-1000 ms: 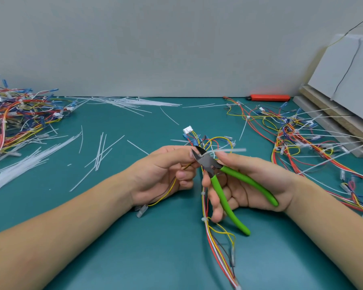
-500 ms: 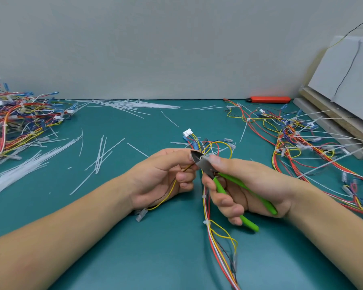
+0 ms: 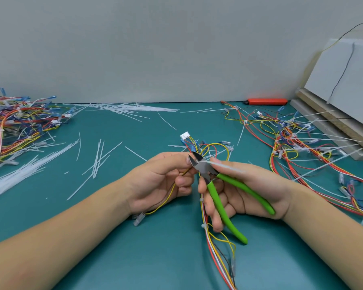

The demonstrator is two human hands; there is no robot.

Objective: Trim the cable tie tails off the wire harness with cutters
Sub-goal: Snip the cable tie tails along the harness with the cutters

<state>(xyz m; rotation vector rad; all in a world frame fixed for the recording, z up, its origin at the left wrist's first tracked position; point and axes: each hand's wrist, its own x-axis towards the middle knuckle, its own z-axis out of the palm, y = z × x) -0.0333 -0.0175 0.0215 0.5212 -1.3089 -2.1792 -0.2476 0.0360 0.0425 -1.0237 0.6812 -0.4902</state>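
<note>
My left hand (image 3: 164, 181) pinches a wire harness (image 3: 216, 248) of red, yellow, white and brown wires just left of the cutter jaws. My right hand (image 3: 239, 191) grips green-handled cutters (image 3: 218, 197), handles spread apart and jaws open beside my left fingertips. A white cable tie tail (image 3: 222, 165) lies across the jaws and over my right fingers. The harness runs down toward the near edge with small tie heads on it, and loops up behind my hands to a white connector (image 3: 184, 135).
Cut white tie tails (image 3: 96, 158) lie scattered on the green mat (image 3: 113, 237) at left and along the back wall. A harness pile (image 3: 13, 126) sits far left, another pile (image 3: 302, 147) with long tails at right. Orange tool (image 3: 266, 101) and boards (image 3: 333, 126) stand back right.
The cutter handles were squeezed together half a second ago and have now spread again. A white tie tail now lies across the jaws and my right fingers.
</note>
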